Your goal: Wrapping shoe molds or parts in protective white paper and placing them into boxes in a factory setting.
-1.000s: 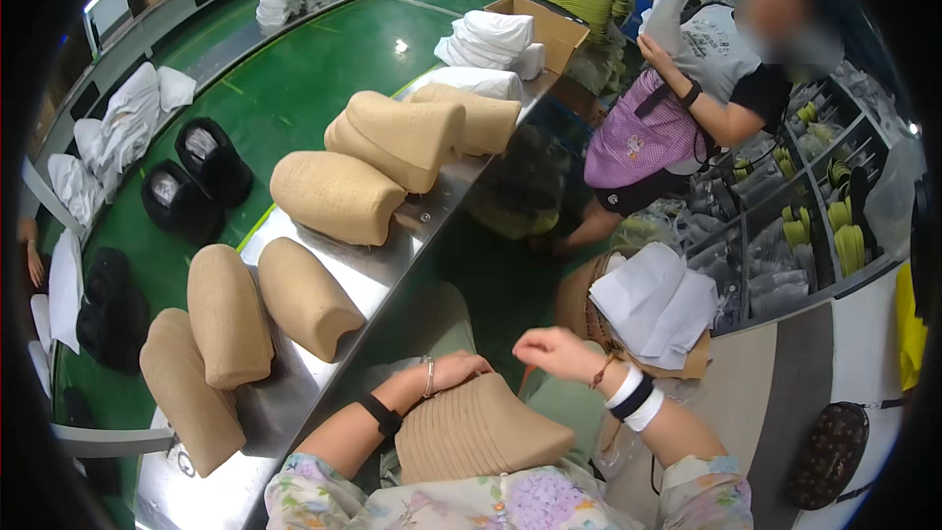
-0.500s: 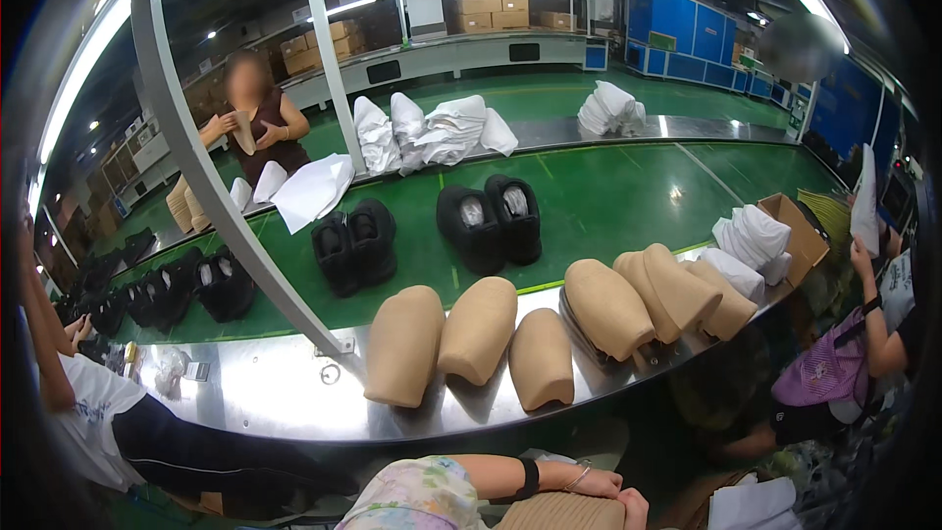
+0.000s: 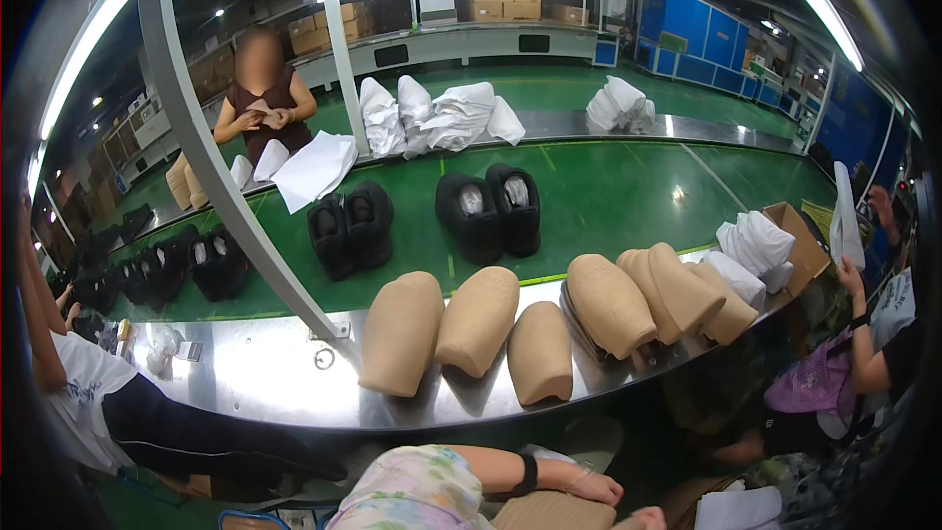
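At the lower edge, my left hand (image 3: 601,489), below a black wristband, is curled closed beside a stack of nested tan cardboard-like forms (image 3: 554,511). Whatever its fingers hold is hidden. My right hand (image 3: 645,518) is just to the right of it, mostly cut off by the frame's edge; its visible fingers look bent together, and I cannot see what is in them. Ahead on the metal bench, a large curved tan form (image 3: 402,334) stands with a shorter tan form (image 3: 541,353) and several similar ones in a row.
Black shoes (image 3: 489,214) stand in pairs on the green conveyor belt (image 3: 608,196). White paper-wrapped bundles (image 3: 458,116) line its far side. A grey post (image 3: 221,177) rises from the bench at left. A box (image 3: 797,247) is at right. People are at work left, right and across.
My hands have drawn apart, the right one shifting down and right. The person across has brought both hands together at the chest. At right, a co-worker's white sheet has moved left and down.
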{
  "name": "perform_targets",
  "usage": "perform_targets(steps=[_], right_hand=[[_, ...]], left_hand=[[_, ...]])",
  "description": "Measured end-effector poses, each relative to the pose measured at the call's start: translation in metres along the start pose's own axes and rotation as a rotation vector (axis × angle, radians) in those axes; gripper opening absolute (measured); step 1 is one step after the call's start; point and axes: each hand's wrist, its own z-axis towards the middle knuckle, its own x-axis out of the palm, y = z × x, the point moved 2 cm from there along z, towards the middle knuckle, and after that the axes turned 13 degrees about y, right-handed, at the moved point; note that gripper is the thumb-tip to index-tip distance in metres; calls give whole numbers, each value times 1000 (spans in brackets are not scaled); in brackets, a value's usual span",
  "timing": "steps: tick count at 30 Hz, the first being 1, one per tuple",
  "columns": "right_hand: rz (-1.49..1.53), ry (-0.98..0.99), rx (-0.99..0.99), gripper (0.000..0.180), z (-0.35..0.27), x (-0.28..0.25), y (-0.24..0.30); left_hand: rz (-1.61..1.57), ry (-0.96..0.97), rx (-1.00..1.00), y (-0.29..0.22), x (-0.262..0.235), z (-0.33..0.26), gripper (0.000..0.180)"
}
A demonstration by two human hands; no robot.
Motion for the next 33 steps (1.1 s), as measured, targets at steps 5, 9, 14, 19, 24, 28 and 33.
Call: perform_targets(steps=[5,9,14,19,24,28,33], right_hand=[[19,-5,107,19,-5,-7,23],[-143,-76,95,21,15,-23,22],[298,-176,-110,16,76,-53,120],[-88,237,-403,16,145,56,262],[134,556,-243,22,239,192,262],[-210,532,-242,32,279,277,237],[-816,297,-496,39,269,274,229]], left_hand=[[-123,-44,-101,13,-13,0,14],[1,-130,52,24,-31,-10,27],[48,-99,-31,-1,-30,-29,45],[63,-120,-18,20,-31,-37,45],[173,-35,31,8,-30,-33,49],[-52,-50,249,74,-47,-12,50],[-201,-79,315,95,-57,7,37]])
